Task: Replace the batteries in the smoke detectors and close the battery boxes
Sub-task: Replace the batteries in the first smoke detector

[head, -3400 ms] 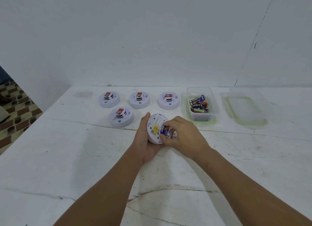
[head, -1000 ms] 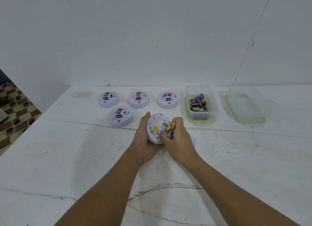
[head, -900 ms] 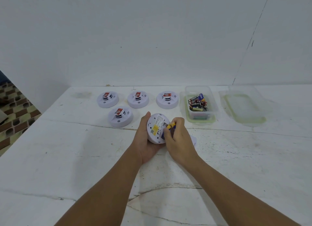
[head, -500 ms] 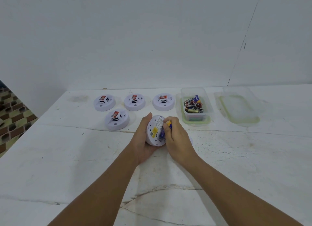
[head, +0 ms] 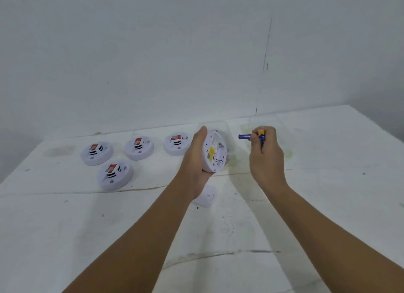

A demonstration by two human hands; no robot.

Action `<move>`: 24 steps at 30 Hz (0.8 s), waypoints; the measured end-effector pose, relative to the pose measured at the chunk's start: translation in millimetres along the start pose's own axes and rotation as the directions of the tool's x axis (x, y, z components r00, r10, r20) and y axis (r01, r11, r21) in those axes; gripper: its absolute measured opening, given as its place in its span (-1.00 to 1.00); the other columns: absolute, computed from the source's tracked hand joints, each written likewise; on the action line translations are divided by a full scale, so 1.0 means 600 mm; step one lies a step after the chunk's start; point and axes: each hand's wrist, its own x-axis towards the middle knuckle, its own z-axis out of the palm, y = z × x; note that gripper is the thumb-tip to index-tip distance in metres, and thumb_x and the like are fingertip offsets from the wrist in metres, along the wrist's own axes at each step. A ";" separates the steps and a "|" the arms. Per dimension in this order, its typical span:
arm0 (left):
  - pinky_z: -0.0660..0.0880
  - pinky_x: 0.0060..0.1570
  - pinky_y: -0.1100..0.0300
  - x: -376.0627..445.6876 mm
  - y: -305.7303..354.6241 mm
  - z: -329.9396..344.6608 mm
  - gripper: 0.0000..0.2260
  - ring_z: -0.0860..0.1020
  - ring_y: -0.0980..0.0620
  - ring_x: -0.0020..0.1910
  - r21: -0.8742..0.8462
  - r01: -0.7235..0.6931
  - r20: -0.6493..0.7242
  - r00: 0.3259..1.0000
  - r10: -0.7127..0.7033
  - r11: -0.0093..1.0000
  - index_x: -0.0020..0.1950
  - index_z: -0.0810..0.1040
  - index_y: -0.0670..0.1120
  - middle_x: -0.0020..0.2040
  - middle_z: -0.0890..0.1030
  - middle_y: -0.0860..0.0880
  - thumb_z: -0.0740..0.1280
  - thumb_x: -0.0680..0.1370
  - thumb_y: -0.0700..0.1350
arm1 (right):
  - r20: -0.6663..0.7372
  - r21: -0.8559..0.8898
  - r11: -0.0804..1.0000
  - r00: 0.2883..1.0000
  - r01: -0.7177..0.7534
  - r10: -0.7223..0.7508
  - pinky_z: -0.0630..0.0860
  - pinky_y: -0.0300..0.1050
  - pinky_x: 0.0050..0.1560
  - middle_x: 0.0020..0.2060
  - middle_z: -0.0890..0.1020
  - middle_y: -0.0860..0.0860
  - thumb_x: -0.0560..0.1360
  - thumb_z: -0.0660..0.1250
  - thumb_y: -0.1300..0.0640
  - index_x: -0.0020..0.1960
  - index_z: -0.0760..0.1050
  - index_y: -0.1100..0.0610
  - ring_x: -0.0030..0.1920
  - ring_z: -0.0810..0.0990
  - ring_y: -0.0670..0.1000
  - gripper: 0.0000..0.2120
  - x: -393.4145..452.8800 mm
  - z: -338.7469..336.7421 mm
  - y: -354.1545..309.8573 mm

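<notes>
Pulled clear of the smoke detector [head: 213, 152] since half a second ago, the right hand [head: 265, 155] now hovers to its right, fingers [head: 267, 132] clamped on blue-and-yellow batteries [head: 244, 136] that point left. Meanwhile the left hand [head: 195, 159] holds the detector above the table [head: 65, 227], palm cupping its rim, thumb up, the labelled underside tilted right with a yellow sticker and the open battery bay showing. Its white battery cover [head: 206, 196] lies on the table just below. Four more detectors [head: 114, 174] sit face up at far left, each bearing a red tag.
</notes>
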 end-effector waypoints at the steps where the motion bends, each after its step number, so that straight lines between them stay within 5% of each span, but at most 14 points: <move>1: 0.53 0.35 -0.07 0.007 -0.004 0.012 -0.57 0.65 -0.10 0.25 0.014 0.005 0.012 1.000 -0.006 1.000 0.36 0.61 -0.06 0.24 0.70 -0.09 0.33 0.63 0.19 | -0.009 -0.034 0.999 1.000 0.012 -0.012 0.31 -0.21 -0.34 -0.28 0.50 -0.15 0.73 0.16 0.15 0.11 0.40 0.08 -0.39 0.37 -0.09 -0.94 0.011 -0.015 0.007; 6: 0.61 0.18 -0.02 0.033 -0.016 0.066 -0.47 0.66 -0.10 0.19 0.023 0.012 0.014 1.000 -0.012 1.000 0.43 0.56 -0.07 0.29 0.67 -0.10 0.37 0.58 0.22 | -0.015 -0.303 0.950 0.997 0.070 -0.078 0.38 0.03 -0.16 -0.33 0.51 -0.32 0.70 0.19 0.24 0.09 0.44 0.11 -0.32 0.47 0.09 -0.92 0.067 -0.074 0.055; 10: 0.59 0.24 -0.06 0.045 -0.025 0.088 -0.49 0.65 -0.13 0.21 0.027 0.040 0.011 0.999 -0.040 0.999 0.41 0.57 -0.07 0.26 0.68 -0.10 0.37 0.58 0.22 | 0.051 -0.475 0.878 0.998 0.049 -0.028 0.23 -0.01 -0.06 -0.14 0.70 -0.26 0.69 0.15 0.22 0.05 0.40 -0.03 -0.15 0.54 0.07 -0.84 0.100 -0.086 0.081; 16: 0.61 0.19 -0.05 0.052 -0.028 0.094 -0.53 0.66 -0.14 0.16 0.065 0.053 0.024 0.998 -0.054 0.997 0.39 0.57 -0.06 0.27 0.67 -0.12 0.33 0.61 0.23 | 0.096 -0.573 0.818 0.995 0.038 0.021 0.07 -0.04 -0.04 -0.17 0.70 -0.24 0.68 0.15 0.13 0.05 0.47 -0.11 -0.07 0.55 0.02 -0.82 0.121 -0.082 0.093; 24: 0.60 0.23 -0.11 0.057 -0.025 0.076 -0.63 0.66 -0.17 0.19 0.043 0.035 -0.005 0.999 -0.035 0.998 0.26 0.63 -0.03 0.20 0.70 -0.13 0.36 0.61 0.19 | 0.140 -0.634 0.772 0.988 0.041 0.063 0.08 -0.03 0.09 -0.21 0.69 -0.11 0.70 0.15 0.05 0.12 0.55 -0.09 0.03 0.50 0.06 -0.80 0.139 -0.076 0.098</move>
